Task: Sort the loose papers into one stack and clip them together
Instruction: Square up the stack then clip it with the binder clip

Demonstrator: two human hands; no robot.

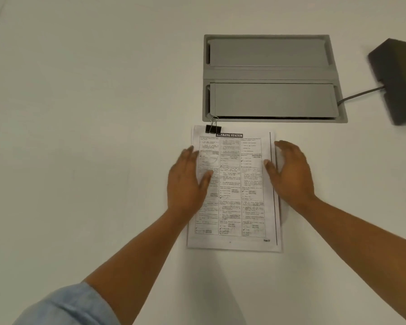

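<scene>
A stack of printed papers [232, 198] lies flat on the white table, its top sheet headed "Banking System". A black binder clip [212, 128] grips the stack's top left corner. My left hand [188, 181] hovers over the stack's left edge, fingers spread, holding nothing. My right hand [288, 172] is over the right edge, fingers apart and empty, thumb above the page.
A grey recessed cable box [272, 76] with two lids sits in the table just beyond the papers. At the far right stands a dark wedge-shaped device [399, 78], its cable [359, 93] running into the box. A light blue sleeve [66, 306] shows at bottom left.
</scene>
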